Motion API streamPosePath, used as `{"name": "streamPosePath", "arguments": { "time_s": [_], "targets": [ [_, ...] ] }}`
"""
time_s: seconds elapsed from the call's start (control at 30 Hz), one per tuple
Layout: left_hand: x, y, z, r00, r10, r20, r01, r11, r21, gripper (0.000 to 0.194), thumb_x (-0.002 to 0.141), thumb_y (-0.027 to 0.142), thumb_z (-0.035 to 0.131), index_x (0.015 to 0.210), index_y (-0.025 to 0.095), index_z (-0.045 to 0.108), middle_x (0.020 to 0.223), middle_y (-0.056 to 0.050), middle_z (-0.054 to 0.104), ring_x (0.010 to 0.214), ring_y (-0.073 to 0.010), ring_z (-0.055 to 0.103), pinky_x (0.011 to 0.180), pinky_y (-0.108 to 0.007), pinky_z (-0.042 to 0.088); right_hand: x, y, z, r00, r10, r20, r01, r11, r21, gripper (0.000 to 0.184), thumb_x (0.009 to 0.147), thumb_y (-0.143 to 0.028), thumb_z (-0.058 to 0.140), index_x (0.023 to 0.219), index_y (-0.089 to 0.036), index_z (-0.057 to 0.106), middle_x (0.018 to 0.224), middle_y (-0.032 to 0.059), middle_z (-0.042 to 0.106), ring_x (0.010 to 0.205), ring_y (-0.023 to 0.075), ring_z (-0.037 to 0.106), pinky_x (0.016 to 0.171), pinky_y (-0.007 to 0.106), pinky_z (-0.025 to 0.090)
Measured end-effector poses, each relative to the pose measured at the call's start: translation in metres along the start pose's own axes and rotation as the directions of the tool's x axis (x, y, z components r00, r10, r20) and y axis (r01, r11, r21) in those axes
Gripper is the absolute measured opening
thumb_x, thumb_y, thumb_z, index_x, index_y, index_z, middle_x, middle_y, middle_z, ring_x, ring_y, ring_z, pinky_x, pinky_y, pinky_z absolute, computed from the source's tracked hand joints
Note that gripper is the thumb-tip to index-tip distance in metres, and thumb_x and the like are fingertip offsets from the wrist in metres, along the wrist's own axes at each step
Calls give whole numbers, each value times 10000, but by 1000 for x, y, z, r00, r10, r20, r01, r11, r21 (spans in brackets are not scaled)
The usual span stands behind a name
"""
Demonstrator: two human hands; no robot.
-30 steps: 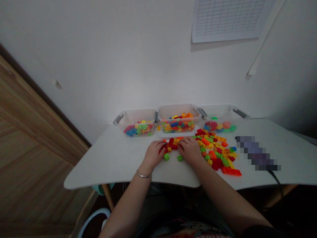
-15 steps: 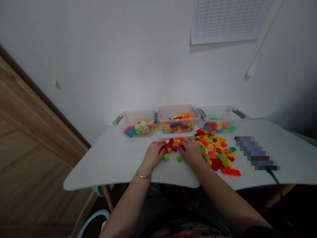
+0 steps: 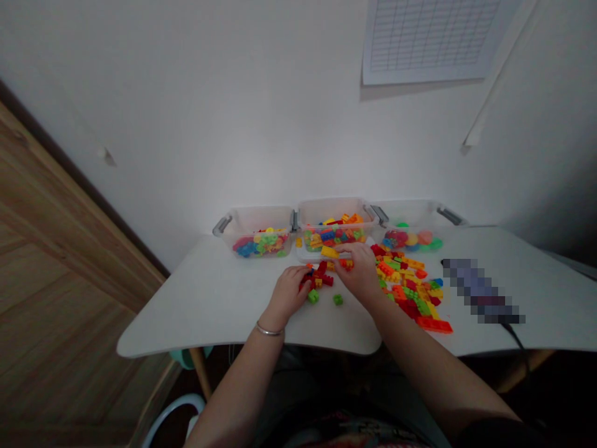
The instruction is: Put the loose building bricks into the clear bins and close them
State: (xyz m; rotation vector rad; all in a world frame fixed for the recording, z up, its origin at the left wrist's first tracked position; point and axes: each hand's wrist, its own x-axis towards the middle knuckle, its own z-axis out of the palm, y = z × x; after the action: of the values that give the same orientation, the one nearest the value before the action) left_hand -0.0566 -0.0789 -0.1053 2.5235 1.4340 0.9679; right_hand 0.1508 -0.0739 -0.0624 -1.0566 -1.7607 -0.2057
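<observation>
Plainly in right hand (image 3: 361,267): yellow block (image 3: 329,252).

A printed grid sheet (image 3: 426,37) hangs on the white wall (image 3: 186,112); beside it, a pale strip (image 3: 499,78) slants down. Wood-grain panelling (image 3: 60,311) fills the lower left. A pixelated object (image 3: 482,291) lies toward the right, its black cable (image 3: 515,339) trailing off. A pale blue curved rim (image 3: 170,404) shows near a wooden table leg (image 3: 200,370).
</observation>
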Motion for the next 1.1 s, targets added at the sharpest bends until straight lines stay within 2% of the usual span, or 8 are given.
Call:
{"name": "streamPosePath", "arguments": {
  "time_s": [0.13, 0.3, 0.4, 0.47, 0.53, 0.63, 0.8, 1.1],
  "targets": [
    [-1, -1, 0, 1000, 3, -3, -3, 1000, -1, 292, 860, 180, 559, 1144, 172, 625, 1155, -101, 662, 1080, -234, 592, 996, -432, 464, 46, 5, -19, 997, -43, -67, 39, 997, -69, 16, 813, -234, 586, 826, -225, 592, 945, 51, 699, 957, 237, 590, 937, 408, 404],
    [-1, -2, 0, 1000, 6, 0, -6, 1000, 6, 276, 866, 190, 551, 1129, 167, 632, 1149, -103, 664, 1078, -235, 591, 999, -427, 462, 98, 39, -24, 986, 83, -145, -97, 991, -91, 121, 799, -275, 594, 897, -207, 616, 945, 73, 680, 920, 244, 576, 876, 398, 431],
    [-1, -1, 0, 1000, -2, 3, 2, 1000, 10, 281, 869, 188, 544, 1134, 154, 631, 1150, -108, 665, 1076, -237, 592, 1004, -424, 460, 115, 62, -14, 975, 215, -61, -219, 973, -71, 151, 797, -288, 592, 906, -191, 633, 913, 64, 680, 833, 214, 596, 798, 355, 453],
    [-1, -1, 0, 1000, -7, 6, 7, 1000, 8, 286, 869, 189, 542, 1139, 150, 628, 1155, -112, 664, 1078, -238, 592, 1007, -426, 458, 119, 72, -6, 941, 335, 42, -330, 940, -89, 151, 795, -307, 602, 883, -194, 648, 875, 50, 687, 781, 197, 605, 750, 328, 457],
    [0, 0, 0, 1000, -11, 13, 11, 1000, 7, 287, 868, 190, 538, 1138, 153, 627, 1152, -113, 664, 1079, -241, 591, 1008, -431, 457, 120, 78, 1, 885, 452, 116, -434, 888, -149, 155, 789, -330, 620, 864, -202, 662, 847, 43, 695, 752, 189, 611, 712, 309, 453],
    [0, 0, 0, 999, -15, 29, 15, 1000, 4, 288, 866, 188, 536, 1137, 148, 626, 1149, -117, 664, 1084, -245, 587, 1008, -438, 454, 118, 82, 9, 817, 558, 145, -515, 819, -252, 163, 774, -343, 648, 868, -213, 677, 882, 44, 712, 768, 188, 626, 698, 294, 450],
    [0, -1, 0, 1000, -15, 25, 15, 1000, -2, 289, 868, 190, 534, 1140, 152, 625, 1153, -117, 663, 1087, -242, 586, 1006, -438, 455, 117, 84, 14, 802, 563, 198, -469, 800, -374, 164, 769, -358, 648, 861, -231, 698, 901, 48, 730, 820, 197, 648, 731, 286, 463],
    [-1, -3, 0, 999, -15, 33, 15, 1000, -5, 292, 862, 194, 547, 1142, 168, 625, 1167, -112, 659, 1097, -244, 583, 1013, -450, 451, 129, 79, 15, 718, 612, 333, -374, 742, -557, 178, 745, -312, 650, 873, -225, 738, 922, 83, 743, 870, 233, 679, 749, 321, 493]
  ]
}}
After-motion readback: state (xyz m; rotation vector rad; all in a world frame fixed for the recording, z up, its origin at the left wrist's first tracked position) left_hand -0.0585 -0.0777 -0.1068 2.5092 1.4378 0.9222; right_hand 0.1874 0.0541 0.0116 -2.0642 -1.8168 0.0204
